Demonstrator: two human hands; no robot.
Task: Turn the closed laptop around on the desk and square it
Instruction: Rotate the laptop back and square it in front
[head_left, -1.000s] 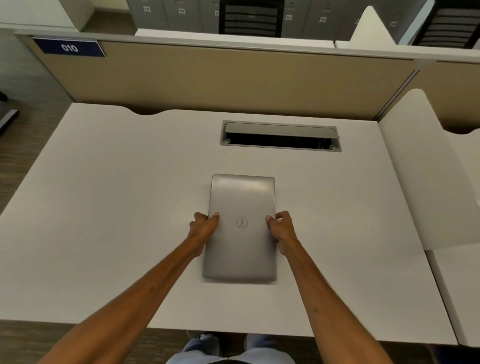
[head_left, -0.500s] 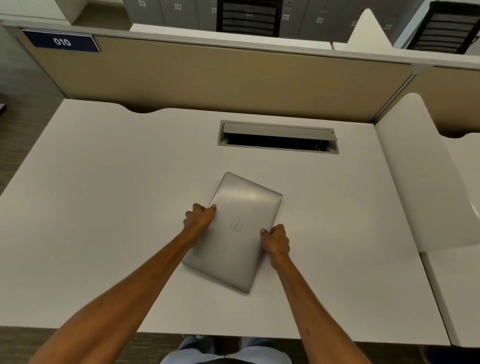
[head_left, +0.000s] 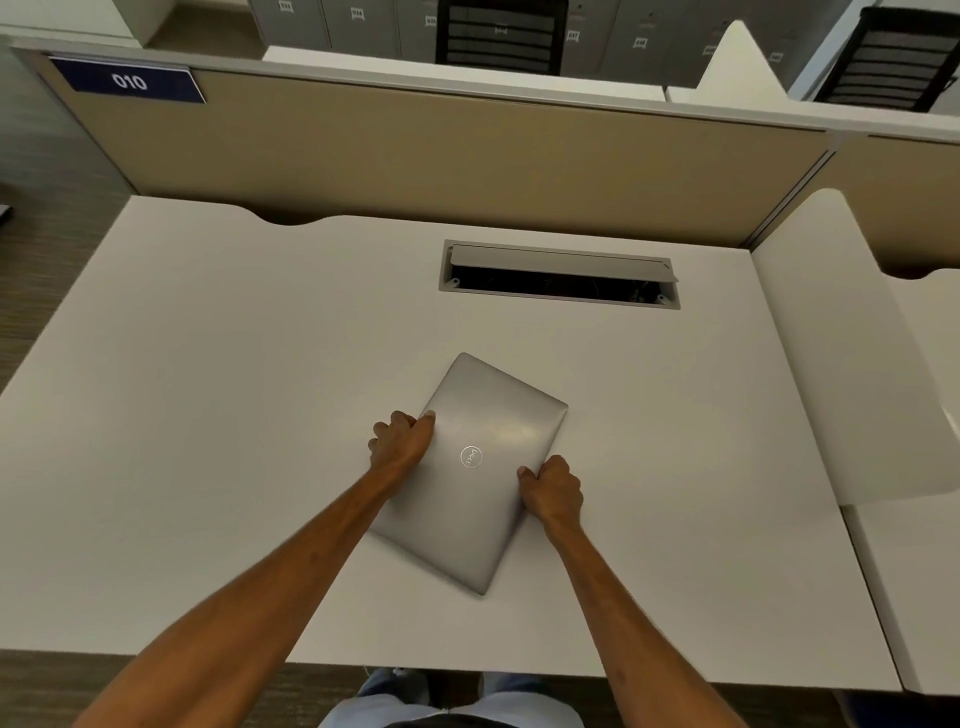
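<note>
A closed silver laptop (head_left: 480, 499) with a round logo on its lid lies flat on the white desk (head_left: 208, 415), near the middle. It sits skewed, its far end swung to the right and its near corner pointing at me. My left hand (head_left: 402, 441) grips its left long edge, thumb on the lid. My right hand (head_left: 553, 491) grips the right long edge, fingers curled under. My left forearm covers the laptop's near left corner.
An open cable hatch (head_left: 558, 275) is set into the desk beyond the laptop. A tan partition (head_left: 467, 156) with a "010" label (head_left: 127, 80) backs the desk. A white side divider (head_left: 841, 353) stands on the right. Office chairs stand behind the partition.
The laptop was straight, long edges pointing away from me; both hands have since turned it clockwise. In the last half second it has barely turned further.
</note>
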